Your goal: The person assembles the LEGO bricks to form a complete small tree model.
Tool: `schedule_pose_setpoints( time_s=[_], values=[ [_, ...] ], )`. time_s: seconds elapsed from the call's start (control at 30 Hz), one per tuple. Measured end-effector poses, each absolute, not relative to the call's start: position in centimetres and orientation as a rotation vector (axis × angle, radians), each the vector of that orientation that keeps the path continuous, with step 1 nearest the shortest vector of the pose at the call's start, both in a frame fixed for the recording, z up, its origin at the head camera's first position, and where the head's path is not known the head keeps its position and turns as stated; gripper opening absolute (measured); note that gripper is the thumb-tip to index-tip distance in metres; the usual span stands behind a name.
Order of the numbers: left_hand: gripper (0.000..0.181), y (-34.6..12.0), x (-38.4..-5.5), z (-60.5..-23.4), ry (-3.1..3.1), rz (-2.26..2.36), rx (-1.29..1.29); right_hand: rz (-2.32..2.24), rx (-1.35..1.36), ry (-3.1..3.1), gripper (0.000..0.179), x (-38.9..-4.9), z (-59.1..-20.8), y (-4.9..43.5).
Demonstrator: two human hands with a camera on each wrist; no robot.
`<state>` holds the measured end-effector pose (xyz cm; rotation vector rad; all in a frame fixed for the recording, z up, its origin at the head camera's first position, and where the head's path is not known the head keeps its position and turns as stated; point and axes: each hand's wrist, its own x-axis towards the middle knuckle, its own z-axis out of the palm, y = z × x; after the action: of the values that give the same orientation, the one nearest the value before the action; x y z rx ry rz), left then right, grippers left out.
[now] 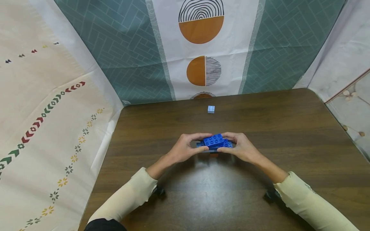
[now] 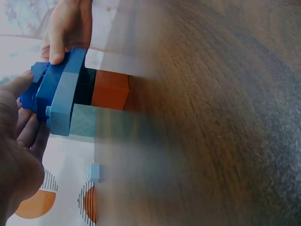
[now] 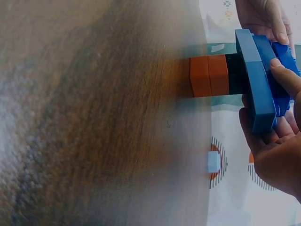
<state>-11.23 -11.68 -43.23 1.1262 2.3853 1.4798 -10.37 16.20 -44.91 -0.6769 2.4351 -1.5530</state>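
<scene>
A stack of toy building bricks stands on the table: orange at the bottom, a dark layer over it, then a wide light-blue layer [image 3: 258, 89] and blue bricks on top. The uppermost blue brick [image 1: 214, 140] sits slightly askew to the blue layer beneath it. From the left, my left hand [image 1: 185, 147] grips the blue bricks, thumb at the near side and fingers behind. My right hand [image 1: 243, 147] holds the right end of them the same way. In the right wrist view the orange bricks [image 3: 209, 76] touch or nearly touch the tabletop.
A small light-blue brick [image 1: 211, 109] lies alone near the back edge of the brown wooden table [image 1: 162, 118]. Patterned cloths [image 1: 138, 57] hang behind the table and at both sides. Dark objects [image 1: 270, 195] show beside both forearms.
</scene>
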Motion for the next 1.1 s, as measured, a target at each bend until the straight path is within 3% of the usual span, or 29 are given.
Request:
schedule_pose_setpoints(
  time_s=[0.5,1.1],
  values=[
    [0.044,-11.7,-11.7,-44.4,2.291,1.548,1.159,-1.602,-0.692,2.392,0.041,-10.5,-45.0,16.3],
    [0.045,-11.6,-11.9,-45.5,2.296,1.589,1.146,-1.703,-0.761,2.407,0.05,-10.1,-44.1,16.4]
  ],
)
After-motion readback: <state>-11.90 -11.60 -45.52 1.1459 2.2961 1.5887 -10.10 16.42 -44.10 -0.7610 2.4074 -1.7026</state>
